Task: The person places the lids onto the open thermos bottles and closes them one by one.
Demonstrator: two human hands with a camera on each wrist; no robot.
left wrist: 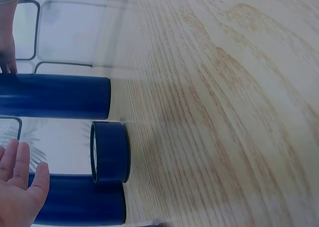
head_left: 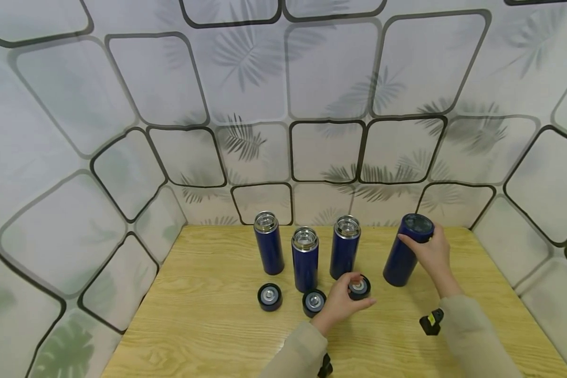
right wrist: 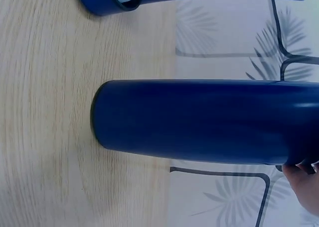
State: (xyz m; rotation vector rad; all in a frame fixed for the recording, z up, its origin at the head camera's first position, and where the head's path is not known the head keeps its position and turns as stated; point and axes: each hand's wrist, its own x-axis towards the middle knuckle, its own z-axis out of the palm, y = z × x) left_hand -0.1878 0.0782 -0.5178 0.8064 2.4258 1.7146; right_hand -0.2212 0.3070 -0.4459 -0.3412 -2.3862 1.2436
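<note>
Recorder: State the condition of the right hand [head_left: 432,254].
Inspector: Grip engaged. Thumb and fingers hold the blue flask [head_left: 400,257] near its top, at the right end of the row. The flask is upright.
Recorder: And its top?
Inspector: Dark and round. It appears to be a lid in place, but glare and the covering fingers keep me from certifying that.
Recorder: The left hand [head_left: 342,302]?
Inspector: Grip released. The head view sets its fingers across the right lid [head_left: 359,287]; the left wrist view shows them parted, above that lid and apart from it. The lid rests on the surface [head_left: 203,315], inner side up.
Recorder: Remaining items?
Inspector: Three open-mouthed flasks, upright with steel rims: left flask [head_left: 269,249], middle flask [head_left: 305,268], right flask [head_left: 345,252]. The middle one stands nearer the person. The left lid [head_left: 269,297] and middle lid [head_left: 314,302] lie in front of their flasks, inner sides up; the right lid lies in front of the right flask.
Recorder: Background?
Inspector: A pale backdrop [head_left: 245,73] with leaf prints and dark rounded outlines.
</note>
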